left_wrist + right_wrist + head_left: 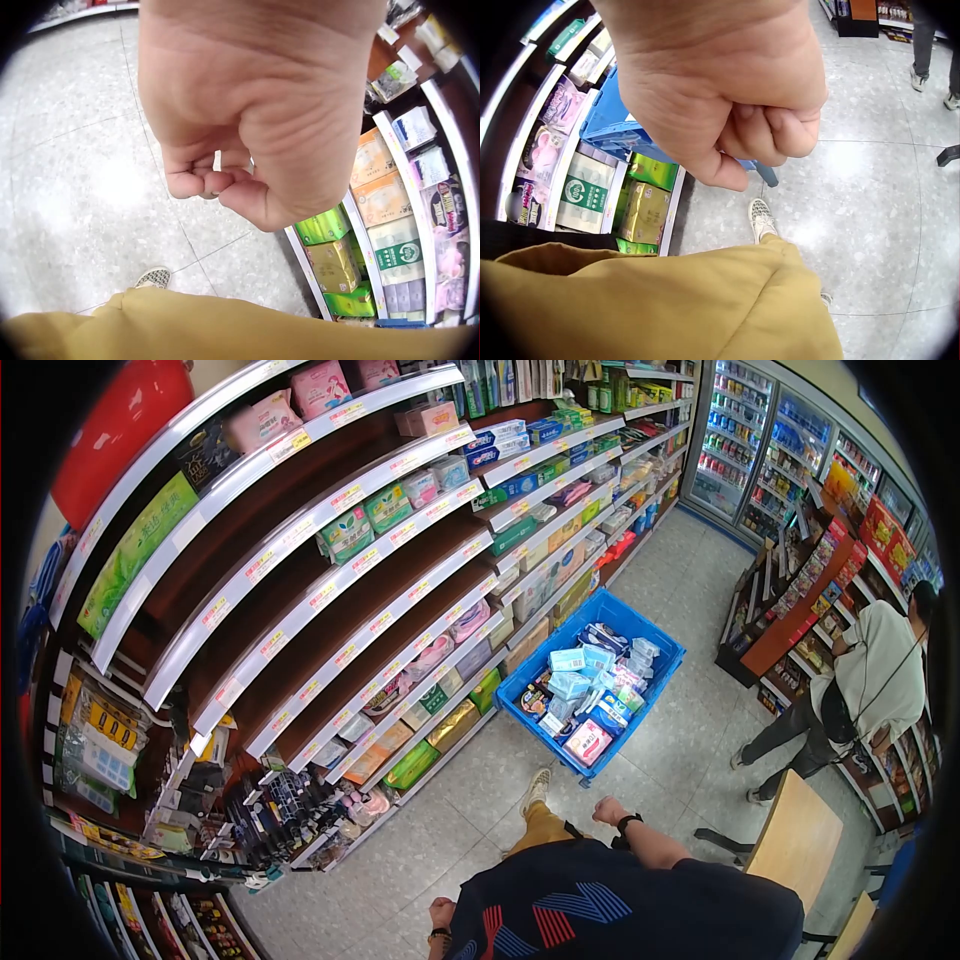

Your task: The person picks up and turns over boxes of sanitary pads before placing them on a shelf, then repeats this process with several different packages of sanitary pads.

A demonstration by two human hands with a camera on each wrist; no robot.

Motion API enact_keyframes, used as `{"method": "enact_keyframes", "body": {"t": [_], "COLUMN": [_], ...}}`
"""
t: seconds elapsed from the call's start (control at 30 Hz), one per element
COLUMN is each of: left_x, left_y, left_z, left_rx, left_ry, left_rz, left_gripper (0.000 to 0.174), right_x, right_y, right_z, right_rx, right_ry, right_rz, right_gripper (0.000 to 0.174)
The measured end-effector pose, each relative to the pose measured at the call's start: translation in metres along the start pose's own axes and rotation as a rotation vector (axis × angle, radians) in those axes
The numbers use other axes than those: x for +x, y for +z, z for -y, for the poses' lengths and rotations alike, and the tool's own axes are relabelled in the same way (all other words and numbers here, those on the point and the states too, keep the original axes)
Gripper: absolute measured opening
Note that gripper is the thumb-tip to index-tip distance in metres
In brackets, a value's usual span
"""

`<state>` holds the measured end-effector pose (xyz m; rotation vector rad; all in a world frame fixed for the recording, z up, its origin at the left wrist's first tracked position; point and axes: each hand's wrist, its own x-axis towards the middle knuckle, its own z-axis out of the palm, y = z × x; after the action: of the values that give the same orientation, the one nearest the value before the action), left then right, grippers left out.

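Note:
Near the bottom of the head view, my left hand [441, 912] is low beside my body. In the left wrist view its fingers [217, 182] curl loosely near the thumb, with a small gap between them and nothing held. My right hand [608, 811] is out in front of me, below the blue crate [655, 703] in the head view. In the right wrist view its fingers [769, 135] fold in toward the palm, and no object shows in them. Packaged goods [590, 685], mostly light-blue packs and a pink pack [587, 742], lie jumbled in the crate.
Curved shelves [330, 595] with partly filled rows run along the left. Drink fridges [735, 440] stand at the back. A person [875, 675] is by the snack shelves on the right. A wooden table [795, 830] is at my right, and my shoe [537, 788] is on the tiled floor.

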<state>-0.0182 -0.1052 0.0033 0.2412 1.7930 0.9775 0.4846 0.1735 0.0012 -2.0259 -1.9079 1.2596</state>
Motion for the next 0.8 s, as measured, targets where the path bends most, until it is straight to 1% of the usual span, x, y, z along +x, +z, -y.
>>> {"method": "enact_keyframes", "body": {"t": [0.13, 0.17, 0.2, 0.23, 0.27, 0.33, 0.37, 0.4, 0.43, 0.47, 0.5, 0.57, 0.63, 0.7, 0.77, 0.8], "left_x": [0.010, 0.011, 0.012, 0.013, 0.020, 0.031, 0.031, 0.030, 0.026, 0.020, 0.012, 0.009, 0.009, 0.010, 0.004, -0.003], "left_y": [-0.003, -0.003, -0.003, -0.002, -0.005, -0.012, -0.012, -0.010, -0.008, -0.006, -0.003, -0.003, -0.005, -0.007, -0.003, 0.001], "left_z": [0.013, 0.015, 0.017, 0.019, 0.026, 0.037, 0.039, 0.042, 0.039, 0.032, 0.023, 0.021, 0.019, 0.019, 0.012, 0.007], "left_rx": [-0.060, -0.060, 0.003, 0.066, 0.065, -0.078, -0.079, -0.020, 0.039, 0.038, 0.005, -0.035, -0.030, 0.016, 0.065, 0.161], "left_ry": [0.024, 0.023, 0.051, 0.078, 0.076, 0.034, 0.032, 0.081, 0.130, 0.129, 0.119, 0.110, 0.051, 0.032, 0.010, 0.027], "left_rz": [0.045, 0.046, 0.039, 0.032, 0.034, 0.107, 0.108, 0.073, 0.038, 0.038, 0.040, 0.037, 0.045, 0.030, 0.014, -0.016], "left_gripper": [0.011, 0.011, 0.010, 0.010, 0.010, 0.009, 0.009, 0.009, 0.009, 0.009, 0.010, 0.011, 0.014, 0.015, 0.016, 0.017], "right_x": [0.000, -0.002, -0.005, -0.006, -0.008, -0.011, -0.011, -0.011, -0.009, -0.007, -0.006, -0.008, -0.008, -0.011, -0.010, -0.009], "right_y": [-0.006, -0.010, -0.013, -0.015, -0.016, -0.016, -0.015, -0.013, -0.011, -0.008, -0.006, -0.005, -0.009, -0.014, -0.014, -0.014], "right_z": [0.007, 0.011, 0.015, 0.016, 0.017, 0.015, 0.013, 0.011, 0.008, 0.004, 0.002, 0.002, 0.006, 0.015, 0.018, 0.020], "right_rx": [-0.039, -0.027, -0.015, -0.017, -0.004, 0.006, 0.008, 0.011, 0.009, -0.041, -0.093, -0.092, -0.093, -0.087, -0.093, -0.095], "right_ry": [-0.006, 0.017, 0.041, 0.043, 0.040, 0.041, 0.038, 0.035, 0.035, 0.013, -0.012, -0.026, -0.042, 0.083, 0.077, 0.073], "right_rz": [0.037, 0.070, 0.103, 0.103, 0.096, 0.091, 0.086, 0.080, 0.081, 0.080, 0.080, 0.070, 0.061, 0.165, 0.161, 0.153], "right_gripper": [0.014, 0.014, 0.013, 0.013, 0.013, 0.013, 0.013, 0.013, 0.013, 0.013, 0.013, 0.013, 0.013, 0.020, 0.019, 0.018]}}
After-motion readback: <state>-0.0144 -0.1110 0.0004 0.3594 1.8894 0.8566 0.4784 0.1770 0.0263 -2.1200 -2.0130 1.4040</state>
